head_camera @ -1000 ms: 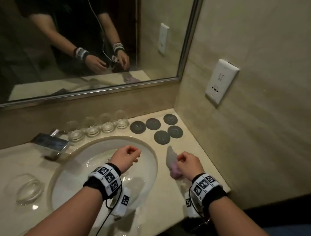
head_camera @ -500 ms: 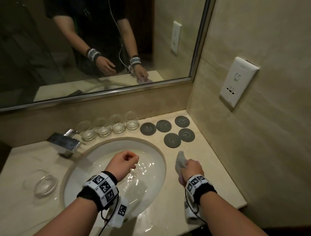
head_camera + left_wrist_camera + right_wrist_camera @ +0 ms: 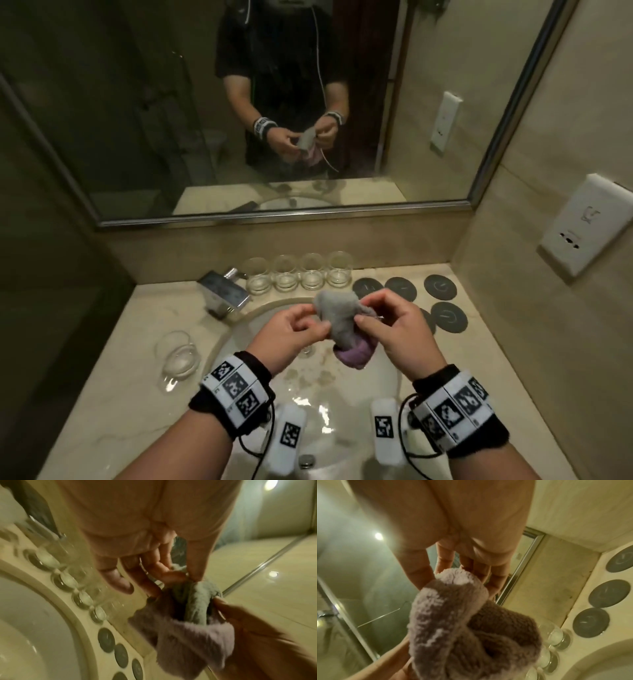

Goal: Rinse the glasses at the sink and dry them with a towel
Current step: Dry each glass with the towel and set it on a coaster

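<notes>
Both the left hand point(image 3: 291, 330) and right hand point(image 3: 394, 329) pinch the towel point(image 3: 342, 322); only the head view shows the mirror point(image 3: 274, 102).

No words can be read; the wall plate point(image 3: 587, 226) carries a blurred mark, perhaps a logo.

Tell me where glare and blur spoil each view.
Head view: dim, sharp; glare glints off the wet sink. Left wrist: motion blur smears the glasses and right hand. Right wrist: the palm is soft, a lamp flares, the towel stays fairly crisp.
</notes>
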The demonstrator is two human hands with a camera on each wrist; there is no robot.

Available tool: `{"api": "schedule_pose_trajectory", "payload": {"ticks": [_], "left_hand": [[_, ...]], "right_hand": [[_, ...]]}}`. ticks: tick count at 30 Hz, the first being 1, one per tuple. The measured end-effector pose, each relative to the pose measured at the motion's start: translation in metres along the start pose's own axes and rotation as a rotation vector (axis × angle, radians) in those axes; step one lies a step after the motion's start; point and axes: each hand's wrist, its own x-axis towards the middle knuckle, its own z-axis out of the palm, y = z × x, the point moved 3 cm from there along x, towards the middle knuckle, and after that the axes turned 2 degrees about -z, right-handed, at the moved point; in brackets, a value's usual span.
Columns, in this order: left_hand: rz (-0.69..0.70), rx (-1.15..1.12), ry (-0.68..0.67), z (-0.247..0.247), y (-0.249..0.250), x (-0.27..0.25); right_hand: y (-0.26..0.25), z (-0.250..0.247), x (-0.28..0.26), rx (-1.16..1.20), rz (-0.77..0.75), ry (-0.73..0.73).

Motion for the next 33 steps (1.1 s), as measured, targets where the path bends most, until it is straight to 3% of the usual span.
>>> {"api": "schedule_pose_trajectory", "payload": {"ticks": [3,7,11,15,20,26,30,33], "left_hand": [[0.128,0.105,0.091,-0.032,0.006,-0.017],[0.272,0.169,0.201,-0.065,0.020,-0.038],[0.336,0.199,0.242,-0.094,0.033,-0.055],[0.308,0.326,0.296,-0.117,0.037,-0.064],[0.288,0.319,0.383,-0.136,0.040,-0.076],[0.303,0.336,0.379,-0.137,0.047,-0.079],[0.345,0.416,0.307,-0.129,0.059,-0.079],[0.352,0.550,0.319,-0.127,0.067,-0.077]], "right_hand": [[0.003,0.027,0.003,0.020,0.017,-0.070],[0.019,0.058,0.003,0.146,0.151,-0.173],[0.024,0.093,0.001,0.298,0.310,-0.396],[0.019,0.119,0.002,0.406,0.270,-0.430],[0.007,0.146,0.002,0.817,0.344,-0.476],[0.022,0.160,0.002,1.007,0.681,-0.459],[0.025,0.168,-0.004,0.677,0.507,-0.630],[0.021,0.169,-0.003,0.508,0.321,-0.571]]}}
